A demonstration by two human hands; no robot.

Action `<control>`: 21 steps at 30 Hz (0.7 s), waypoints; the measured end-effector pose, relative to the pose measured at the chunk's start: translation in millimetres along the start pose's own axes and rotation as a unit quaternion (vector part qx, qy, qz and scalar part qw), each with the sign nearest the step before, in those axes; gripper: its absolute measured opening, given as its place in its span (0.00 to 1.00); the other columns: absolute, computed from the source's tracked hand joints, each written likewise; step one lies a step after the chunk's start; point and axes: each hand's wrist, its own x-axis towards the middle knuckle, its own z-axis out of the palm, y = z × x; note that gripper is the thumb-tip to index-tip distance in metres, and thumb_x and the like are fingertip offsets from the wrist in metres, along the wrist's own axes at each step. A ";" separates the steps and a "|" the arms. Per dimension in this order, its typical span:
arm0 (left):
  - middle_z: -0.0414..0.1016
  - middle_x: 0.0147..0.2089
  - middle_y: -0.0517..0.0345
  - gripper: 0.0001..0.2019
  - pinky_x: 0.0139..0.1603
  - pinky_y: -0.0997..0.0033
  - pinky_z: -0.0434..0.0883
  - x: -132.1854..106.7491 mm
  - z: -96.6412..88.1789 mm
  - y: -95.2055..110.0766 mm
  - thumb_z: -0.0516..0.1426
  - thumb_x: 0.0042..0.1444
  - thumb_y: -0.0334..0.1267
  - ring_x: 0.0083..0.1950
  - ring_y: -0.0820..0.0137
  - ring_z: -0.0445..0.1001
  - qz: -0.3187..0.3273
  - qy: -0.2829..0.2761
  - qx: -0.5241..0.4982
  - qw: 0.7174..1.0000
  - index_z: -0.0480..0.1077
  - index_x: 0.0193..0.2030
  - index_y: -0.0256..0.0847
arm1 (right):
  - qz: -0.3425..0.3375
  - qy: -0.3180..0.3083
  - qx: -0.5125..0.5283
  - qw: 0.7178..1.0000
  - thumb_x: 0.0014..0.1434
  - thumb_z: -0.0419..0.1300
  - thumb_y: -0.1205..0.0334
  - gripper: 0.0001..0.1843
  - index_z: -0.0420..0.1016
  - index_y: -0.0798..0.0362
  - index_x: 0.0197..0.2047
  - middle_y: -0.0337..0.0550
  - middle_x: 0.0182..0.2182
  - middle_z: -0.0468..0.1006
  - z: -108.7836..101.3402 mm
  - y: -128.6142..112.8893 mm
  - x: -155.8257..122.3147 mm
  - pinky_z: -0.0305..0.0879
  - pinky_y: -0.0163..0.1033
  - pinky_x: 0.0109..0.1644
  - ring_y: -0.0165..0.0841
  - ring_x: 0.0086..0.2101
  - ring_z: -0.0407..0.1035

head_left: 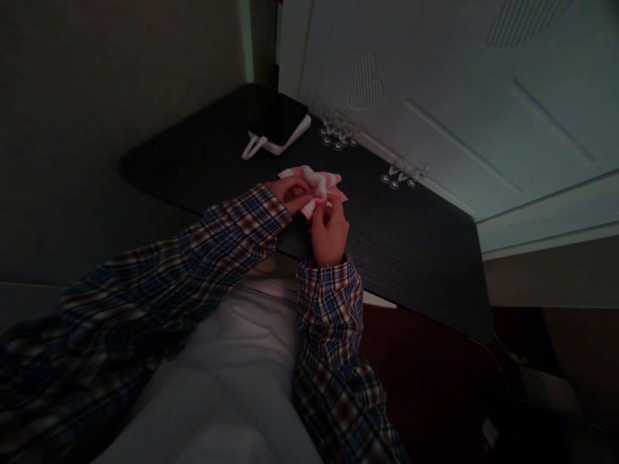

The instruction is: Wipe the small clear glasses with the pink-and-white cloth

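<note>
A small pink and white cloth [316, 182] is bunched up between my two hands, above the dark table. My left hand [291, 192] pinches it from the left side, fingers curled in. From the near right, my right hand [331, 232] grips its lower edge between thumb and fingers. Both hands almost meet at the cloth's middle, and some fingertips are hidden in its folds. The picture is dim, so whether anything lies inside the cloth cannot be made out.
The dark table [416, 251] has a rounded left end. Toward the back lie a dark flat panel [278, 116] with a white edged piece [290, 138], and two clusters of small clear stemmed pieces [337, 132]. A white panel with heart reliefs [435, 84] stands behind.
</note>
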 end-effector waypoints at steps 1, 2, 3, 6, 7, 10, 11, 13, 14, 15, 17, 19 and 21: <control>0.73 0.29 0.57 0.13 0.25 0.78 0.62 0.1 -0.9 0.6 0.58 0.50 0.45 0.26 0.77 0.66 -0.005 -0.003 -0.001 1.000 0.71 0.34 0.36 | 0.000 0.000 0.000 1.000 0.61 0.48 0.60 0.11 0.65 0.49 0.46 0.36 0.27 0.74 0.1 0.1 0.0 0.63 0.32 0.31 0.26 0.23 0.66; 0.73 0.29 0.57 0.13 0.25 0.78 0.62 0.2 -1.7 1.2 0.59 0.49 0.45 0.26 0.77 0.66 -0.013 -0.005 -0.003 1.000 0.72 0.34 0.36 | 0.000 0.001 0.000 1.000 0.61 0.48 0.59 0.11 0.65 0.49 0.46 0.36 0.27 0.74 0.1 0.2 0.0 0.63 0.32 0.31 0.26 0.23 0.66; 0.73 0.29 0.57 0.13 0.25 0.78 0.62 0.4 -2.3 1.9 0.59 0.49 0.45 0.26 0.76 0.66 -0.020 -0.008 -0.006 1.000 0.72 0.34 0.36 | -0.002 0.001 0.000 1.000 0.62 0.48 0.59 0.11 0.65 0.49 0.46 0.36 0.27 0.74 0.1 0.3 0.1 0.63 0.32 0.31 0.26 0.23 0.66; 0.71 0.27 0.58 0.14 0.24 0.77 0.61 0.5 -3.3 4.1 0.59 0.48 0.47 0.26 0.76 0.66 -0.033 -0.012 -0.009 0.999 0.71 0.34 0.36 | -0.007 -0.001 0.005 1.000 0.62 0.47 0.58 0.11 0.64 0.49 0.46 0.35 0.26 0.73 0.2 1.0 0.2 0.64 0.32 0.31 0.26 0.23 0.66; 0.71 0.27 0.58 0.15 0.24 0.77 0.62 0.4 -3.3 4.7 0.59 0.48 0.47 0.27 0.76 0.66 -0.033 -0.012 -0.011 0.999 0.71 0.34 0.36 | -0.005 -0.002 0.006 1.000 0.62 0.48 0.59 0.11 0.64 0.49 0.46 0.35 0.26 0.73 0.2 1.2 0.3 0.64 0.32 0.31 0.26 0.23 0.66; 0.70 0.27 0.59 0.15 0.25 0.77 0.62 0.1 -2.6 5.1 0.60 0.47 0.48 0.27 0.76 0.66 -0.029 -0.006 -0.026 0.999 0.70 0.35 0.36 | -0.004 -0.005 0.009 1.000 0.61 0.48 0.60 0.10 0.64 0.49 0.45 0.35 0.26 0.73 0.3 1.7 0.3 0.64 0.32 0.31 0.26 0.23 0.66; 0.69 0.27 0.60 0.15 0.24 0.78 0.62 0.1 -2.0 4.7 0.60 0.48 0.47 0.26 0.77 0.65 -0.028 -0.002 -0.031 0.999 0.70 0.35 0.36 | -0.005 -0.005 0.010 1.000 0.61 0.48 0.60 0.10 0.64 0.49 0.45 0.36 0.27 0.73 0.3 1.6 0.3 0.64 0.32 0.31 0.26 0.23 0.66; 0.68 0.25 0.61 0.15 0.23 0.78 0.61 0.5 -0.3 2.6 0.60 0.48 0.47 0.25 0.77 0.64 -0.029 0.003 -0.035 0.999 0.70 0.35 0.36 | -0.004 -0.004 0.011 1.000 0.61 0.48 0.59 0.10 0.64 0.49 0.45 0.36 0.27 0.73 0.1 1.0 0.1 0.65 0.32 0.31 0.26 0.23 0.66; 0.68 0.25 0.62 0.15 0.23 0.78 0.61 0.8 0.6 1.0 0.60 0.47 0.47 0.25 0.77 0.64 -0.028 0.006 -0.032 0.999 0.71 0.35 0.36 | -0.002 -0.004 0.009 1.000 0.62 0.48 0.59 0.10 0.64 0.49 0.45 0.36 0.27 0.73 -0.1 0.5 -0.1 0.65 0.32 0.31 0.27 0.23 0.67; 0.68 0.25 0.62 0.14 0.23 0.78 0.61 1.2 1.6 -0.7 0.61 0.47 0.46 0.25 0.78 0.64 -0.027 0.014 -0.028 0.999 0.71 0.35 0.36 | 0.001 -0.005 0.007 1.000 0.62 0.48 0.59 0.10 0.64 0.49 0.45 0.37 0.27 0.74 -0.2 0.1 -0.2 0.65 0.33 0.32 0.27 0.24 0.67; 0.69 0.25 0.61 0.13 0.24 0.78 0.61 1.8 2.8 -4.1 0.61 0.47 0.44 0.25 0.77 0.65 -0.020 0.027 -0.025 0.999 0.72 0.35 0.36 | 0.005 -0.007 0.001 1.000 0.62 0.48 0.59 0.11 0.64 0.49 0.46 0.37 0.28 0.74 -0.6 -0.7 -0.3 0.65 0.33 0.32 0.27 0.24 0.67; 0.71 0.26 0.60 0.12 0.25 0.78 0.62 1.7 2.9 -5.9 0.62 0.48 0.43 0.26 0.77 0.66 -0.009 0.036 -0.020 0.999 0.72 0.34 0.36 | 0.003 -0.007 -0.002 1.000 0.62 0.47 0.59 0.10 0.64 0.49 0.46 0.37 0.28 0.74 -0.8 -1.0 -0.3 0.66 0.34 0.33 0.27 0.24 0.67; 0.71 0.26 0.61 0.10 0.26 0.78 0.61 1.0 1.6 -5.2 0.62 0.48 0.42 0.26 0.78 0.65 0.003 0.037 -0.008 0.999 0.73 0.34 0.37 | -0.001 -0.005 0.000 1.000 0.62 0.48 0.59 0.10 0.64 0.49 0.45 0.36 0.27 0.74 -0.9 -1.0 -0.2 0.66 0.34 0.34 0.27 0.24 0.67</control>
